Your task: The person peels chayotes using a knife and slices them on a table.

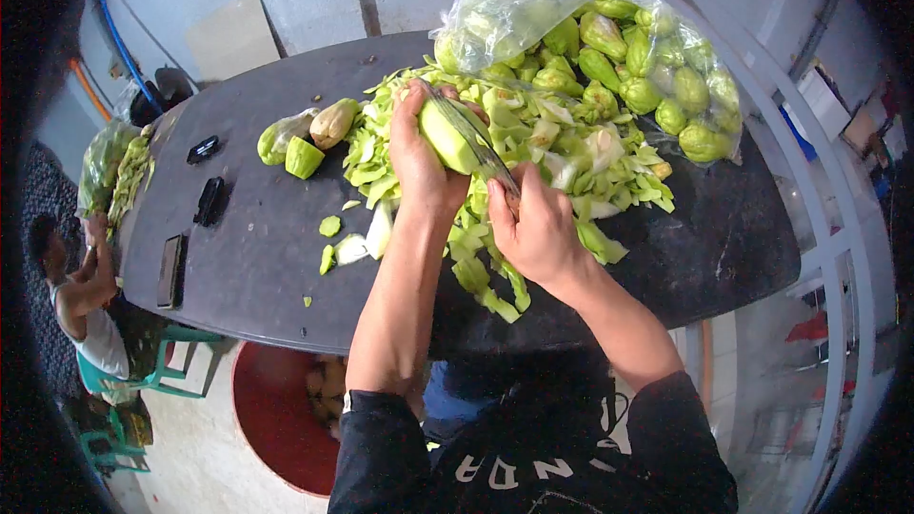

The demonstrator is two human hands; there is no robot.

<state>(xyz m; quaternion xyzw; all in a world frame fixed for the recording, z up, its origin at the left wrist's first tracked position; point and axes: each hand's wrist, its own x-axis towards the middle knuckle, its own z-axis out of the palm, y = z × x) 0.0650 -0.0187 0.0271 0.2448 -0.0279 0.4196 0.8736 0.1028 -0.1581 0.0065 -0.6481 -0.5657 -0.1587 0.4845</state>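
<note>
My left hand (424, 157) is wrapped round a pale green, peeled-looking chayote (447, 138), held above a heap of green peelings (381, 138). My right hand (543, 233) grips the handle of a knife (481, 143), whose long blade lies along the right side of the chayote. Peel strips (486, 290) hang down below the hands near the table's front edge. Just left of the heap rest a few chayotes, one of them a cut green piece (303, 159).
Behind the heap, a clear plastic bag (705, 100) of chayotes lies on the dark table (267, 257). Dark cases (172, 271) sit at the left. A red tub (276, 419) stands below the front edge. Another person (86, 305) sits at far left; metal rails (828, 247) stand right.
</note>
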